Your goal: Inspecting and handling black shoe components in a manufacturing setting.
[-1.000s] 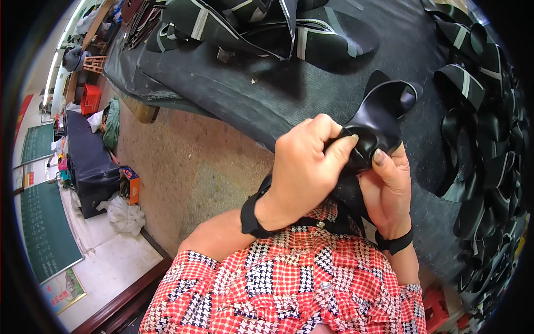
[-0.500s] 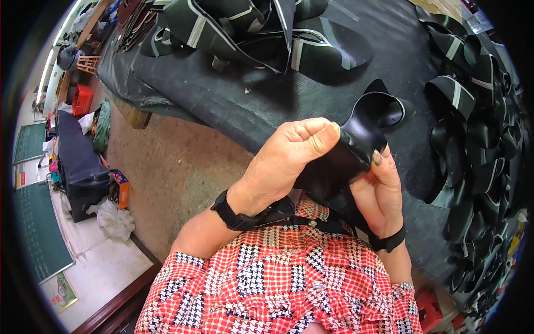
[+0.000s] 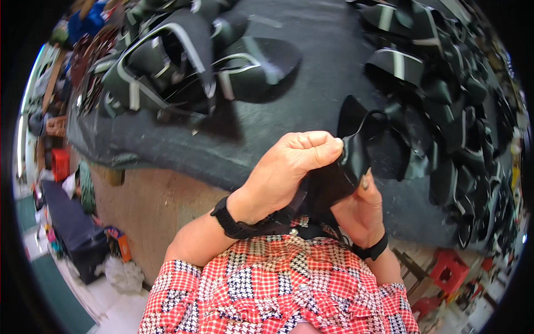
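Observation:
Between my hands is a black leather shoe upper (image 3: 355,161), held up in front of my body at the table's near edge. My left hand (image 3: 289,164) pinches its upper-left edge between thumb and bent fingers. Lower down on the right side, my right hand (image 3: 361,211) grips it with the thumb on the outer face; its other fingers are mostly behind the leather. One curved end of the upper points away from me, over the table. Part of the piece hangs dark against my shirt and is hard to make out.
A black-covered table (image 3: 311,72) lies ahead. Black uppers with pale tape strips (image 3: 172,50) are heaped at its far left, and several more (image 3: 450,106) crowd its right side. A red stool (image 3: 449,271) stands at lower right, a dark bench (image 3: 72,217) at left.
My view has shifted, so the table and piles sit lower and further left. Both hands keep their hold on the upper, which is now turned more edge-on.

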Demonstrator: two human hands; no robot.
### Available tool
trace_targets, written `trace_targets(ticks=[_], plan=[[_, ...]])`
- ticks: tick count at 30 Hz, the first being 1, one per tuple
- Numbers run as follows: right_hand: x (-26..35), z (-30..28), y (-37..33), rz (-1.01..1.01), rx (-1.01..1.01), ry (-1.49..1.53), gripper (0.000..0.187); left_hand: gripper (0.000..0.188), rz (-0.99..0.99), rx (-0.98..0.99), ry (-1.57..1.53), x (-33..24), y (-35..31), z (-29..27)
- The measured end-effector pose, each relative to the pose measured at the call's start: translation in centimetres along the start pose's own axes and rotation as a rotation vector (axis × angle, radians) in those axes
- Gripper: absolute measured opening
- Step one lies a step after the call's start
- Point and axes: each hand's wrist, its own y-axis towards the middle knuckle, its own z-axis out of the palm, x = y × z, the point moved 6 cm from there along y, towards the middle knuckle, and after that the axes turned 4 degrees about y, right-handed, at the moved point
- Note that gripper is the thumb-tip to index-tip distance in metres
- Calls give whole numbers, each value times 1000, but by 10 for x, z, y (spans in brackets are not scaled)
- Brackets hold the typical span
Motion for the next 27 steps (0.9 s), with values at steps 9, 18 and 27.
trace_targets(ticks=[9, 18, 27], plan=[[21, -17, -22, -213, -106, 56, 46, 52, -150, 242, 355, -3, 39, 29], [25, -15, -13, -245, -101, 133, 47, 41, -141, 130, 419, -11, 53, 30], [28, -26, -14, -199, -289, -133, 36, 14, -112, 170, 437, -34, 39, 28]])
